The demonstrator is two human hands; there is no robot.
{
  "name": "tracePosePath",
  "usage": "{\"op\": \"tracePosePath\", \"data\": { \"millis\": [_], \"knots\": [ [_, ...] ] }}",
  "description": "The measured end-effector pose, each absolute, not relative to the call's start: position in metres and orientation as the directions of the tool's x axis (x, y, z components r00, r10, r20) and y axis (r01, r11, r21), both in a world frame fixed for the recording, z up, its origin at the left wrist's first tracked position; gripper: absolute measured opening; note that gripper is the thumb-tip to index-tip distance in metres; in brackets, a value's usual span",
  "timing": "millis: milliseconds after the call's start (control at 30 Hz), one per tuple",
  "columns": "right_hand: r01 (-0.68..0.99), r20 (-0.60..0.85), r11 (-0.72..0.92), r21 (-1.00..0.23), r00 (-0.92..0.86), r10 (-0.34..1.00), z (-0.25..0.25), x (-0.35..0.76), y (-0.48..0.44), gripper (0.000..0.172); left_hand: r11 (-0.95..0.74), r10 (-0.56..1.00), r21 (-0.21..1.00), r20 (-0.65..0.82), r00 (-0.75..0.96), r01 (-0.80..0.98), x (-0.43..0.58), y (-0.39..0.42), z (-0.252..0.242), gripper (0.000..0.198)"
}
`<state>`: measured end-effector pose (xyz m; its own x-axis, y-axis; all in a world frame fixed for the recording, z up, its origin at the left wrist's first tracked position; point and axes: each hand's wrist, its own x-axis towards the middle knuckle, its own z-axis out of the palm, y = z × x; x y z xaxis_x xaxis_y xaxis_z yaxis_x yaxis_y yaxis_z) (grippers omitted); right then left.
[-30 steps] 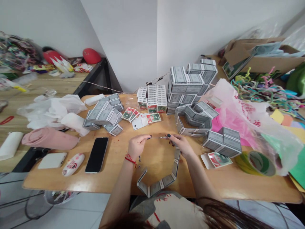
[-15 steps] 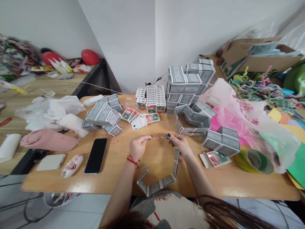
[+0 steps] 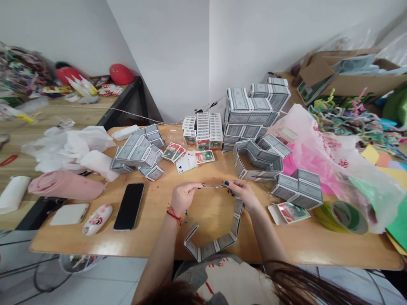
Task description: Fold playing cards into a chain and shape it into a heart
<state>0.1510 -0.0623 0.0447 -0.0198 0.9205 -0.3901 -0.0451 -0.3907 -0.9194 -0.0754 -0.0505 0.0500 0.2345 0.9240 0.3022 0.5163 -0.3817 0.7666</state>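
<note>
Above the near middle of the table, my left hand (image 3: 184,198) pinches one end of a thin playing card (image 3: 210,187), seen almost edge-on. At its other end, my right hand (image 3: 244,195) is closed with thumb and fingers where the card meets a chain of joined cards. That card chain (image 3: 216,244) has grey patterned backs and bends from below my right hand round toward the table's front edge. Just beyond my hands lie loose playing cards (image 3: 186,163). The exact joint under my right fingertips is hidden.
Folded-card structures (image 3: 249,108) stand at the back right, another (image 3: 136,150) at left. Card boxes (image 3: 209,132) are stacked at the back. A phone (image 3: 129,206) and computer mouse (image 3: 97,219) lie left; green-yellow tape (image 3: 345,217) and an opened card box (image 3: 294,212) lie right.
Both hands keep their pinch, and the card between them stays nearly level. The view has shifted slightly; the chain and the surrounding things look otherwise the same.
</note>
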Motion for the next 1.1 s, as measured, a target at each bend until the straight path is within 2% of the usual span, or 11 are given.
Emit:
{"op": "tracePosePath", "data": {
  "millis": [200,500,800,1100],
  "knots": [
    [-0.02,-0.374,-0.375,-0.927,-0.045,0.926,0.047,0.153,-0.061,0.045,-0.378,0.924,0.779,0.287,0.251,0.501,-0.077,-0.047,0.051,0.021],
    [-0.144,-0.401,-0.387,-0.911,0.087,0.912,0.045,0.145,-0.066,0.043,-0.373,0.928,0.776,0.327,0.181,0.509,-0.066,-0.052,0.047,0.021],
    [-0.153,-0.379,-0.356,-0.922,0.171,0.909,0.046,0.137,-0.07,0.045,-0.385,0.919,0.752,0.367,0.144,0.535,-0.057,-0.056,0.046,0.02],
    [-0.136,-0.412,-0.397,-0.907,0.101,0.906,0.045,0.139,-0.069,0.046,-0.381,0.923,0.772,0.348,0.164,0.509,-0.055,-0.055,0.046,0.021]
  ]
}}
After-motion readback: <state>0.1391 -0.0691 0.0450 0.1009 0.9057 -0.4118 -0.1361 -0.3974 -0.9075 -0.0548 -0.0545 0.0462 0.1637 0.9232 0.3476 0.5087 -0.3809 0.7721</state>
